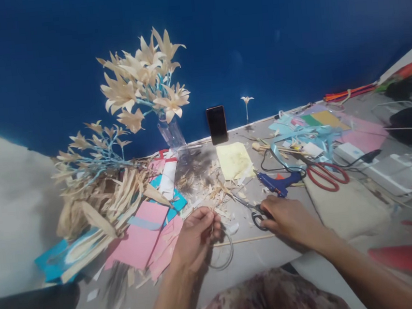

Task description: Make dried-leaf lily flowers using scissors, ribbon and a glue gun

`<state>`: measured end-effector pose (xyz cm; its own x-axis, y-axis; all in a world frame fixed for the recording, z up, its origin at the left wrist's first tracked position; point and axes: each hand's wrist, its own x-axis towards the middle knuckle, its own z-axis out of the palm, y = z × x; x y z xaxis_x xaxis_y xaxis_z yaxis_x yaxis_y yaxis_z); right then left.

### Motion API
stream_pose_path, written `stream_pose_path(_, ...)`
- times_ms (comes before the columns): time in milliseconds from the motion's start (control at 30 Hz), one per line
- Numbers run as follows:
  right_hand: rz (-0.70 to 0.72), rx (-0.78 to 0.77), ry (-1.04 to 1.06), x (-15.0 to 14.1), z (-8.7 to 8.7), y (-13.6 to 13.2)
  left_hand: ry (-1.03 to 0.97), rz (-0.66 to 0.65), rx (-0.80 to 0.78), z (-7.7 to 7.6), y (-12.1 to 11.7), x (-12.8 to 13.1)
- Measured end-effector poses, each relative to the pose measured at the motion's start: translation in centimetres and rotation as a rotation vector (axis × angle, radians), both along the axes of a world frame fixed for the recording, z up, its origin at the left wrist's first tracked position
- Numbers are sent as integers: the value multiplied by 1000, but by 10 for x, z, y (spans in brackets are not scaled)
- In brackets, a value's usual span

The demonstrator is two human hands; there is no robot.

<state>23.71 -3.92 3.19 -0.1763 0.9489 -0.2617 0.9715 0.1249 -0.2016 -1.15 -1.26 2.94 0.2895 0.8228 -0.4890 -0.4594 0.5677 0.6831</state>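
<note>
My left hand [202, 230] is closed in a pinch near the front of the table. From its fingers hangs a thin grey loop that looks like wire [231, 250]. Over to the right, my right hand [283, 215] grips the black handles of a small pair of scissors [257, 215], whose blades point away to the left. Pale scraps [220, 192] lie just beyond both hands. A blue glue gun [279, 182] rests close behind my right hand. A thin stick [243, 240] lies crosswise between the hands.
Cream flowers [143, 73] stand in a clear vase [173, 136]. Dried husks [97, 199] and pink paper [144, 235] are heaped at left. A phone [217, 124] leans on the blue wall. Red-handled scissors [328, 176] and a white power strip [375, 167] lie at right.
</note>
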Motion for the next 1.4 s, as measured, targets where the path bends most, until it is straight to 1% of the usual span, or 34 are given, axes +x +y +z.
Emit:
stream_pose_path(100,-32,-13,6,-1,-4,0,2,40,1,0,0,-1)
stream_pose_path(200,-74,-26,90,11,-4,-1,4,50,4,2,0,-1)
stream_pose_path(267,-133,-92,290,22,-2,-4,10,55,20,3,0,1)
stream_pose_path(333,-211,-279,627,30,0,-7,41,74,62,3,1,4)
stream_pose_path(400,-251,-482,956,28,-1,-11,98,108,120,1,2,7)
stream_pose_path(467,-234,-617,1182,16,-6,-14,173,143,179,0,2,10)
stream_pose_path(533,-214,-693,1329,-1,-15,-15,267,168,242,0,2,12)
stream_pose_path(600,-210,-703,1432,-19,-22,-14,381,183,315,0,1,12)
stream_pose_path(667,-204,-690,1472,-32,-27,-12,488,192,380,1,1,10)
stream_pose_path(767,-208,-705,1460,-41,-27,-9,589,196,437,3,0,7)
stream_pose_path(833,-218,-730,1450,-43,-25,-7,620,205,461,2,0,6)
stream_pose_path(933,-225,-724,1463,-47,-23,-5,654,214,499,2,0,5)
stream_pose_path(1033,-249,-668,1468,-51,-22,-2,686,146,538,2,-3,4)
stream_pose_path(1067,-257,-634,1464,-51,-21,-1,674,115,527,2,-4,4)
stream_pose_path(1133,-263,-546,1398,-45,-18,1,576,74,440,1,-6,4)
stream_pose_path(1200,-242,-415,1190,-33,-14,4,408,79,304,0,-7,4)
stream_pose_path(1267,-188,-241,845,-17,-11,6,252,101,201,-1,-7,4)
stream_pose_path(1333,-143,-97,503,-1,-12,7,156,108,157,-3,-5,4)
stream_pose_path(1400,-143,-38,284,9,-14,5,91,97,130,-4,-2,6)
